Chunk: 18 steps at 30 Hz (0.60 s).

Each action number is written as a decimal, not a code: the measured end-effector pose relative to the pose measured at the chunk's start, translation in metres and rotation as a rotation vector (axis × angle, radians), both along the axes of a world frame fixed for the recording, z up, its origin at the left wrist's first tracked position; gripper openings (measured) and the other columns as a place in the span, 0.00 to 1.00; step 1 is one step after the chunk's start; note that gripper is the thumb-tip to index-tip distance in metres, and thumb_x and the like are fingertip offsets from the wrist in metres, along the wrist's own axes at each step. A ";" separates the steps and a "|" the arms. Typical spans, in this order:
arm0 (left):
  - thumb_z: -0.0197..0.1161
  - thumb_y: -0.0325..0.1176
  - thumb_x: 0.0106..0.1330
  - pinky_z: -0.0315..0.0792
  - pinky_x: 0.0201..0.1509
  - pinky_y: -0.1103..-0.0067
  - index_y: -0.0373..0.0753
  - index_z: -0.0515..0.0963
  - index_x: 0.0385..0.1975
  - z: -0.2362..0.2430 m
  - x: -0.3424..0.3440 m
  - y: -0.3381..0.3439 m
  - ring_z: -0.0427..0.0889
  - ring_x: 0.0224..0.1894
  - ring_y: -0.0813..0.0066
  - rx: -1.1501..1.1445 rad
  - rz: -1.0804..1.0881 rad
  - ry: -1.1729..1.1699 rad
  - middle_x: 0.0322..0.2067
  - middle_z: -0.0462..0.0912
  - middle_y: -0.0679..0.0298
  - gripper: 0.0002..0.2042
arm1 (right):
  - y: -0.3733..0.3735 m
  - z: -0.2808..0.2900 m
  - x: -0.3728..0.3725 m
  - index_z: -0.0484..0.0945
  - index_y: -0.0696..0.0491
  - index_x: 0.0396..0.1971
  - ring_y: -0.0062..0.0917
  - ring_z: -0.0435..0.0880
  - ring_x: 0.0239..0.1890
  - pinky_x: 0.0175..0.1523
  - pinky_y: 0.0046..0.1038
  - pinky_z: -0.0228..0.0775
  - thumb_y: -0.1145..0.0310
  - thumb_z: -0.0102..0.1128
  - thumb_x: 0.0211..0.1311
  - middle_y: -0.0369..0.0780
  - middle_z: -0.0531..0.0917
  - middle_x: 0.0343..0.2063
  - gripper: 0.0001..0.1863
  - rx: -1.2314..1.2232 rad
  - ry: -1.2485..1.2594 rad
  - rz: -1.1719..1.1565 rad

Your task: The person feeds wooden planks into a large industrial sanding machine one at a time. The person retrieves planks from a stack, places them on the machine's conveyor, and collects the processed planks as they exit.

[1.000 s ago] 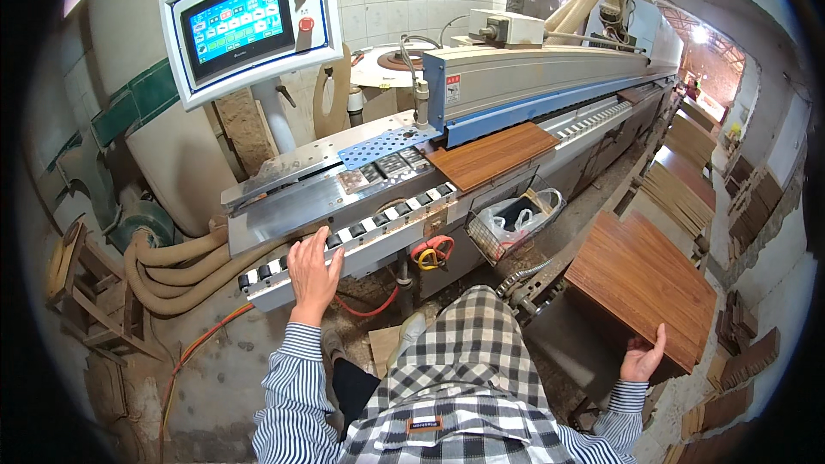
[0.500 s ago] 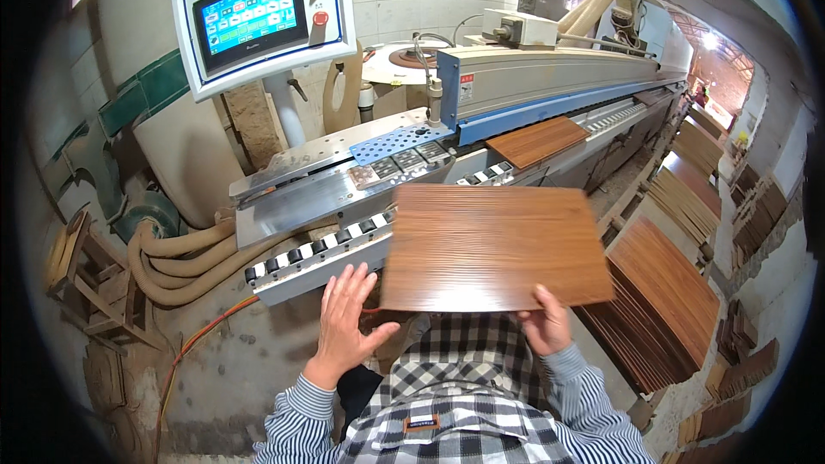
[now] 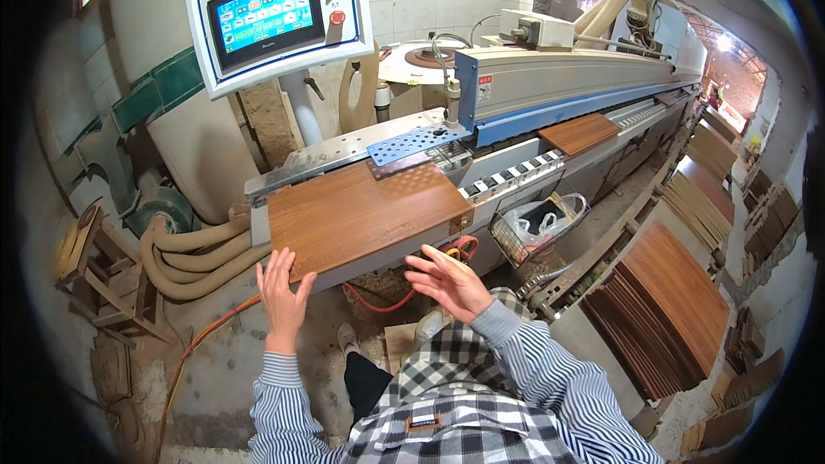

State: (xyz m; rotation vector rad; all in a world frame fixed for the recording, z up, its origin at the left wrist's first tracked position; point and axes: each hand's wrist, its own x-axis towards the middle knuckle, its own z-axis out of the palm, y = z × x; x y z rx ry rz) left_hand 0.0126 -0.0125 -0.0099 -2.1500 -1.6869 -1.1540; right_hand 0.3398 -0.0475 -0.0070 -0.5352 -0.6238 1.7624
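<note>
Your left hand [image 3: 285, 296] is open, fingers spread and thumb held out, with its fingertips at the near left corner of a brown wood-grain board [image 3: 365, 210]; they overlap its edge, though you cannot tell how firmly they press, and they are not closed around it. Your right hand [image 3: 455, 285] is open too, fingers stretched toward the left and nothing in its grasp, just off the near edge of that board toward its right end. The board lies flat across the near left end of the long machine, its far right part close by a blue perforated plate [image 3: 411, 146]. To the right of it runs a track of black and white rollers [image 3: 516, 174], and farther along to the right lies a second brown board [image 3: 577, 132], beside the machine's long beige beam [image 3: 576, 77]. Near you, below the track, hangs a wire basket [image 3: 514, 251] with a clear plastic bag [image 3: 541, 225] in it. On your near right stands a stack of brown boards [image 3: 675, 296]. On the far left, a lit control panel [image 3: 279, 21] rises above the machine, and thick tan hoses [image 3: 193, 253] curl at the left, beside a wooden stool [image 3: 107, 271].
</note>
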 end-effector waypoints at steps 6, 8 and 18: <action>0.71 0.49 0.57 0.54 0.71 0.59 0.36 0.75 0.56 0.000 -0.004 0.024 0.68 0.64 0.53 0.001 0.028 -0.013 0.62 0.73 0.51 0.31 | -0.081 -0.060 0.080 0.81 0.56 0.39 0.38 0.84 0.43 0.53 0.37 0.74 0.55 0.55 0.69 0.47 0.85 0.40 0.18 0.306 -1.162 -0.190; 0.71 0.51 0.55 0.56 0.70 0.60 0.36 0.73 0.57 -0.001 -0.002 0.024 0.68 0.63 0.50 0.000 0.076 -0.045 0.63 0.71 0.48 0.33 | -0.115 -0.076 0.086 0.79 0.54 0.47 0.44 0.78 0.52 0.58 0.43 0.69 0.54 0.60 0.63 0.48 0.80 0.50 0.20 0.586 -1.694 -0.298; 0.71 0.50 0.56 0.57 0.69 0.62 0.36 0.71 0.60 0.004 -0.002 0.018 0.68 0.62 0.49 -0.067 0.066 -0.084 0.65 0.68 0.47 0.35 | -0.162 -0.130 0.083 0.79 0.47 0.53 0.45 0.61 0.68 0.70 0.52 0.54 0.55 0.63 0.60 0.42 0.70 0.64 0.23 0.550 -2.029 -0.336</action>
